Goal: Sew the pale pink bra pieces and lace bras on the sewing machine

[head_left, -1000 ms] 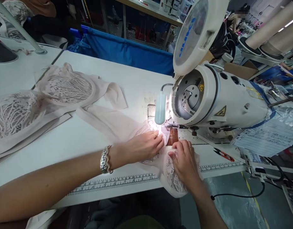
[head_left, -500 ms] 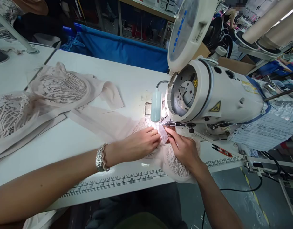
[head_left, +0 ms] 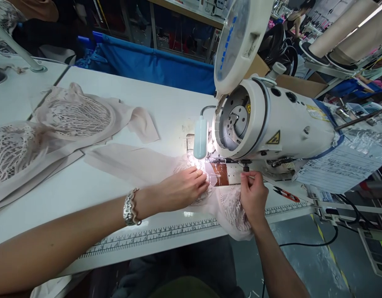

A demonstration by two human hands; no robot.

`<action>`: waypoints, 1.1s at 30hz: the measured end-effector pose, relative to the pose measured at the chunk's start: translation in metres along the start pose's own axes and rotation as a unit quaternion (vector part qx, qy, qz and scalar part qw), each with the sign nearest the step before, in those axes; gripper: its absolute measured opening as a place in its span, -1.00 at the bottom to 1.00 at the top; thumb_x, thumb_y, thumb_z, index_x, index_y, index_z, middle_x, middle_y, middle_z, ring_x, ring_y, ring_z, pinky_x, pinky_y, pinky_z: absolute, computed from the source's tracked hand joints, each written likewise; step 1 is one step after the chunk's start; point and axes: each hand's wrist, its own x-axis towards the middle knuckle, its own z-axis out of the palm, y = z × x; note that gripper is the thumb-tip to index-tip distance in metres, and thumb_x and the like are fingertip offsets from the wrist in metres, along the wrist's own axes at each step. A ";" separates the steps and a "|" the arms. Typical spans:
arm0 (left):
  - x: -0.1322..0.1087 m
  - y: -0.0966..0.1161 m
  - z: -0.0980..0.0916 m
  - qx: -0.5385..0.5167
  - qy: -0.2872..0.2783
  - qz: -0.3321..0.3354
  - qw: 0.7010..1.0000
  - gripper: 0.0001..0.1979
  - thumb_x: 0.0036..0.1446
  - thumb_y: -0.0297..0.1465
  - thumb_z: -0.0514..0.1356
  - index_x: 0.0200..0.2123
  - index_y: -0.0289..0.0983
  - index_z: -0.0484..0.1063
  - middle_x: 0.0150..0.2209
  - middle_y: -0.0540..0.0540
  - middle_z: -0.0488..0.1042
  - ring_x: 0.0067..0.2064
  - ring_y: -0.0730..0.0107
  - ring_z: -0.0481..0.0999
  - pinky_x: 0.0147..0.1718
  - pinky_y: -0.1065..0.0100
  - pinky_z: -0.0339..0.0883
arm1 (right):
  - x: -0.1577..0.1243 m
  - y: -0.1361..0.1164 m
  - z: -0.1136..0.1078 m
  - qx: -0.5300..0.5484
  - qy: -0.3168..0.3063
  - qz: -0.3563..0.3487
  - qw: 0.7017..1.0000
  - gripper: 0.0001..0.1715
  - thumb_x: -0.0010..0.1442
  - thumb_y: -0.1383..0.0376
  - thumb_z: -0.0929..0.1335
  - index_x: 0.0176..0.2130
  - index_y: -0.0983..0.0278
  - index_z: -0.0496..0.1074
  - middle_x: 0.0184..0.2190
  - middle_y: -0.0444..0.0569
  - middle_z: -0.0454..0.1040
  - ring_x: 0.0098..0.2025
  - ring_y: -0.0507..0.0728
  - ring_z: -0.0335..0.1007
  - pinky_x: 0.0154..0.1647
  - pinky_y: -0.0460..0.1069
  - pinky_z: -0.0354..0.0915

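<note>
A pale pink lace bra point(head_left: 233, 209) lies under the needle area of a white sewing machine point(head_left: 290, 120), with one cup over the table's front edge. My left hand point(head_left: 189, 186), with a ring and a silver bracelet, is closed on its lace by the lit needle area; the fingertips are partly hidden. My right hand point(head_left: 255, 194) has its thumb and fingers pinched at the end of a small black knob point(head_left: 246, 166) under the machine head. Between my hands shows a brown plate point(head_left: 221, 174) on the machine bed.
Another pale lace bra point(head_left: 82, 118) lies on the left of the white table. A small lamp point(head_left: 200, 138) hangs at the needle area. Red-handled thread snips point(head_left: 286, 194) lie right of my right hand. A printed ruler point(head_left: 166, 231) runs along the front edge. Behind hangs blue cloth point(head_left: 160, 62).
My right hand has left the fabric beside the needle and moved right to the black knob, uncovering the brown plate. My left hand stays on the lace. The view has shifted slightly.
</note>
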 end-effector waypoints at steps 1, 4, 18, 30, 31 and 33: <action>0.000 0.001 0.000 0.006 -0.006 -0.002 1.000 -0.80 0.37 -0.53 0.05 -0.13 -0.35 0.49 -0.19 -0.20 0.52 -0.22 0.26 0.44 -0.17 0.21 0.29 | -0.001 0.001 -0.003 -0.004 0.007 0.001 1.000 -0.64 0.28 0.00 0.26 -0.37 0.20 0.36 -0.60 -0.13 0.46 -0.56 0.09 0.35 -0.49 -0.06 0.17; 0.001 0.002 -0.001 0.021 -0.012 0.002 1.000 -0.81 0.36 -0.53 0.06 -0.14 -0.37 0.49 -0.21 -0.21 0.51 -0.24 0.25 0.43 -0.22 0.22 0.27 | -0.003 -0.007 -0.002 0.008 -0.065 -0.049 0.997 -0.65 0.28 0.01 0.28 -0.36 0.20 0.39 -0.67 -0.24 0.31 -0.61 0.03 0.24 -0.49 -0.09 0.13; 0.002 0.002 -0.005 0.017 -0.024 0.001 1.000 -0.79 0.35 -0.54 0.05 -0.21 -0.38 0.50 -0.25 -0.19 0.49 -0.29 0.28 0.40 -0.30 0.25 0.23 | 0.003 0.005 -0.001 -0.160 0.031 -0.047 0.986 -0.56 0.35 0.08 0.19 -0.38 0.26 0.44 -0.61 -0.05 0.47 -0.61 0.09 0.27 -0.51 -0.03 0.02; 0.003 -0.002 0.003 -0.034 0.037 -0.001 0.999 -0.70 0.40 -0.50 0.03 -0.33 -0.33 0.52 -0.31 -0.16 0.49 -0.25 0.26 0.39 -0.20 0.21 0.28 | 0.013 -0.021 0.009 -0.189 -0.199 -0.333 0.902 -0.48 0.36 0.37 0.19 0.20 0.17 0.47 -0.54 -0.12 0.56 -0.55 0.04 0.33 -0.48 -0.06 0.11; 0.003 -0.003 0.004 -0.038 0.039 0.000 0.999 -0.71 0.39 -0.50 0.04 -0.34 -0.33 0.52 -0.31 -0.16 0.48 -0.23 0.25 0.39 -0.17 0.20 0.29 | 0.014 -0.019 0.009 -0.192 -0.189 -0.330 0.905 -0.48 0.36 0.37 0.19 0.19 0.19 0.48 -0.53 -0.10 0.58 -0.54 0.04 0.34 -0.48 -0.06 0.11; 0.003 -0.003 0.004 -0.049 0.037 0.002 0.998 -0.71 0.39 -0.51 0.04 -0.34 -0.34 0.51 -0.32 -0.16 0.46 -0.22 0.25 0.38 -0.10 0.18 0.30 | 0.014 -0.018 0.010 -0.183 -0.180 -0.334 0.907 -0.49 0.35 0.38 0.19 0.19 0.20 0.48 -0.49 -0.09 0.60 -0.53 0.04 0.35 -0.44 -0.06 0.14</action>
